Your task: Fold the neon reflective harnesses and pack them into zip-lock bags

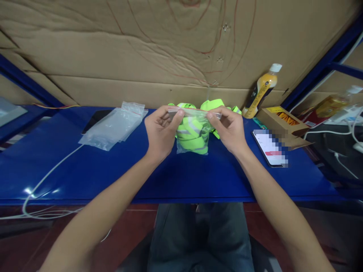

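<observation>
Between both hands hangs a clear zip-lock bag with a red line along its top edge. Inside it lies a folded neon-yellow strap with grey reflective stripes. My left hand pinches the bag's top edge at the left, thumb toward me. At the right end of that edge, my right hand grips with thumb and fingers. More neon-yellow straps lie behind the bag, partly hidden by it and by my right hand.
A stack of clear zip-lock bags lies left, over a dark flat object. On the right are a phone, an open cardboard box and a yellow drink bottle. A white cable crosses the blue table. Cardboard stands behind.
</observation>
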The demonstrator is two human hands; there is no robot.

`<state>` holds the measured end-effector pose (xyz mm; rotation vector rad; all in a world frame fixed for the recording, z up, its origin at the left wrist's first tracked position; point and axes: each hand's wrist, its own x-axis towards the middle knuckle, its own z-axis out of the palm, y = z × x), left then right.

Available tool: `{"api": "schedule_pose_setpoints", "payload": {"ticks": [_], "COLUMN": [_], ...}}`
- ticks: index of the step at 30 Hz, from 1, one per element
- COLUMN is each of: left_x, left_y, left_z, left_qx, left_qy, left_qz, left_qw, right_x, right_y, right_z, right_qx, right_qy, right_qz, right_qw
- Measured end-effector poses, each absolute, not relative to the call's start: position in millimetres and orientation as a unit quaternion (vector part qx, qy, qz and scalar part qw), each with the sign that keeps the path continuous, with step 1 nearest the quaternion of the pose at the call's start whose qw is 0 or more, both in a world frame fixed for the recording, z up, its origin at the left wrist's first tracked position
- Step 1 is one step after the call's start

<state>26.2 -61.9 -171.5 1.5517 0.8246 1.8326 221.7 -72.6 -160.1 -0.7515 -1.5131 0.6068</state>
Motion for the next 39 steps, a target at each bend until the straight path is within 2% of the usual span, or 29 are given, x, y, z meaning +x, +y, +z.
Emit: {"api": "schedule_pose_setpoints", "payload": {"ticks": [9,17,26,39], "left_x": [27,28,25,25], "left_y": [-68,-69,-62,-61], "left_z": [-172,-178,-181,-179], "left_qx": [0.613,0.616,0.631,0.626], "left_qy": [0.251,0.268,0.261,0.244], "left_qz": [0.682,0.679,0.683,0.688], "left_qw": [0.31,0.296,0.261,0.275], "right_x": [216,211,210,210], "right_y": [-76,-79,-77,-73], "right_z": [-164,-164,-166,-169], "right_qx": [-0.314,-0.298,-0.277,-0.302], "right_qy": [-0.634,-0.636,-0.645,-0.636], "right_qz": [0.282,0.266,0.281,0.288], "right_qw": [0.648,0.66,0.654,0.649]}}
